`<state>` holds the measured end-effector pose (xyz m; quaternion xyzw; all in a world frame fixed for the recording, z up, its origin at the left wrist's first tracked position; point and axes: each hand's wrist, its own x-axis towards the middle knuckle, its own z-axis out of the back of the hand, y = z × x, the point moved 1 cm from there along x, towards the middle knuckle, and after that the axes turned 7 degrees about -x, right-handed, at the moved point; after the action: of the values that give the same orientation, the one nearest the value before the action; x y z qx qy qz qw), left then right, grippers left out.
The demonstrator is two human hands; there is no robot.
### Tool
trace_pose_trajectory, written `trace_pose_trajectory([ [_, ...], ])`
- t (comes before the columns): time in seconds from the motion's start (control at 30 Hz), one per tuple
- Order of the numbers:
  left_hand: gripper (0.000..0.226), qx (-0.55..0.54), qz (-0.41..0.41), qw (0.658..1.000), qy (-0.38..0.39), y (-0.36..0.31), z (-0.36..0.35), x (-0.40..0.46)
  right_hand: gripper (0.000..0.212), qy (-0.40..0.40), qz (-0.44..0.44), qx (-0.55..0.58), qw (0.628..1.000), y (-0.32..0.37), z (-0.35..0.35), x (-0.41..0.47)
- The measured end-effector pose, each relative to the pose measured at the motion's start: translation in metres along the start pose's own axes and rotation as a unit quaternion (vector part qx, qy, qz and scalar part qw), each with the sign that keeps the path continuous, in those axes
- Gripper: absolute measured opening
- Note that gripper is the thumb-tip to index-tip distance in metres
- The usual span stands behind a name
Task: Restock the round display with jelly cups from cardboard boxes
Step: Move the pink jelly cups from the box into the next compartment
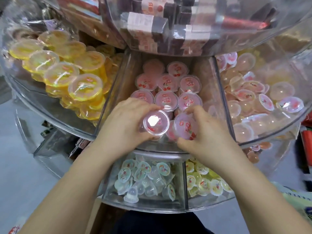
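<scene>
Jelly cups (166, 100), round glossy plastic, one gripped per hand, left hand (125, 121), right hand (205, 132)

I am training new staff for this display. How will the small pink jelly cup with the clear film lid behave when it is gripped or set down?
The pink jelly cup with the glossy film lid in the left hand probably feels slippery. Its thin clear wall may dent if squeezed. With its round shape, it could roll if laid sideways, like the loose cups lying tilted in the right compartment.

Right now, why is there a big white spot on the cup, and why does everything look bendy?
Head view: light glares off the lid of the pink jelly cup in the left hand; the wide-angle lens bows the clear display wall.
</scene>
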<state>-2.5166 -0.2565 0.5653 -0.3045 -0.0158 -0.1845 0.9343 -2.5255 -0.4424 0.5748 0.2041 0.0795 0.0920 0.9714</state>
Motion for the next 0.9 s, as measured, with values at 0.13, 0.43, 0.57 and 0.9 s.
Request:
trace_pose_trajectory([
  [0.13, 0.064, 0.07, 0.017, 0.997, 0.007, -0.002, -0.003, 0.005, 0.045, -0.057, -0.01, -0.062, 0.996, 0.006, -0.01, 0.007],
  [0.43, 0.07, 0.084, -0.056, 0.993, 0.059, 0.005, 0.005, 0.004, 0.075, 0.04, -0.004, 0.006, 0.999, -0.005, -0.007, 0.01],
  [0.57, 0.058, 0.074, -0.049, 0.995, 0.055, 0.007, 0.004, 0.005, 0.065, 0.009, -0.006, 0.004, 1.0, -0.007, -0.001, 0.012],
  [0.9, 0.055, 0.057, -0.048, 0.996, 0.044, 0.009, 0.002, 0.003, 0.074, 0.007, 0.019, 0.001, 1.0, -0.013, 0.002, 0.006],
])
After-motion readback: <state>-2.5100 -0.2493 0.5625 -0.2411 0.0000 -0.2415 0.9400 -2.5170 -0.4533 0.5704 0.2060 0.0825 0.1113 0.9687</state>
